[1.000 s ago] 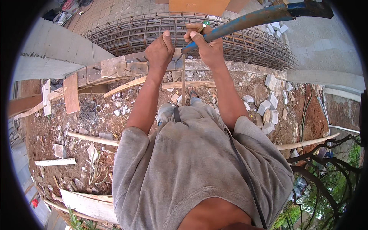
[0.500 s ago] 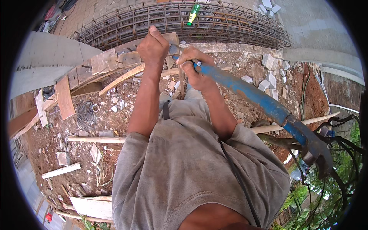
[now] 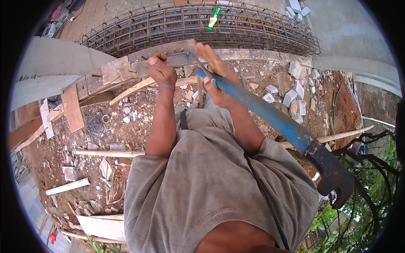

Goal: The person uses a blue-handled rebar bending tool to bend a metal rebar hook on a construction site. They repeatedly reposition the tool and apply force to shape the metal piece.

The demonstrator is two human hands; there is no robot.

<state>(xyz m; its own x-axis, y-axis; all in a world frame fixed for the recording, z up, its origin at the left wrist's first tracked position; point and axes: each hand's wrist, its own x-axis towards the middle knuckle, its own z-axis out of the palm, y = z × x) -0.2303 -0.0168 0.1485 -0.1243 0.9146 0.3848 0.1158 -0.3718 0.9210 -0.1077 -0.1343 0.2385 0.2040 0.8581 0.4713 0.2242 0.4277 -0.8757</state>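
Observation:
My right hand (image 3: 219, 69) holds a blue rebar bender (image 3: 270, 111) near its narrow end, thumb hooked over the handle and fingers stretched forward. The bender slants down to the right, its dark hooked jaw (image 3: 335, 177) nearest me. A thin steel rod (image 3: 203, 67) runs alongside my right thumb, its round end facing up. My left hand (image 3: 162, 76) is closed, thumb on top, over the wooden bench (image 3: 139, 65); what it grips, if anything, is hidden. Short metal pins and a flat metal piece (image 3: 179, 57) sit on the bench beside it.
Beyond the bench lies a long rebar cage (image 3: 160, 25) with a green bottle (image 3: 214, 18) on it. Broken white blocks (image 3: 290, 97) and rubble cover the soil. A bamboo pole (image 3: 109, 153) lies at left; branches (image 3: 371, 156) stand at right.
My left hand has dropped lower and slightly left. My right hand's fingers have straightened from a curl. The bender's hooked end has swung toward me and left.

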